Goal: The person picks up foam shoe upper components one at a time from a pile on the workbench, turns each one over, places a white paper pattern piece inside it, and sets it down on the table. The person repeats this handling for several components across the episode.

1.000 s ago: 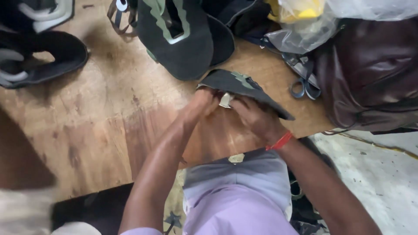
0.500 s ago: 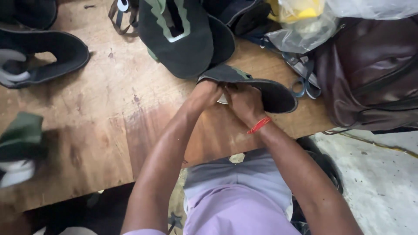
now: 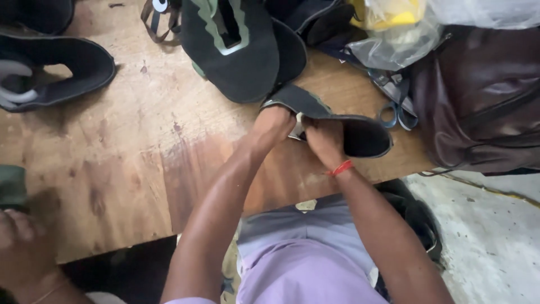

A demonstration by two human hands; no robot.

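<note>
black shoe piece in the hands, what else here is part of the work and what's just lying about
In hand:
black shoe piece, gripped by left hand and right hand
wooden table under it

Lying about:
green-trimmed shoe piece
dark shoe upper
blue scissors
brown bag
plastic bag
another person's hand

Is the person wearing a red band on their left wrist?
No, the red band sits on the right wrist, behind the right hand gripping the dark shoe piece; the left hand has a bare wrist.

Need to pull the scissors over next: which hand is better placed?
Probably the right hand: it grips the dark shoe upper nearer the blue-handled scissors; left hand sits farther away.
</note>
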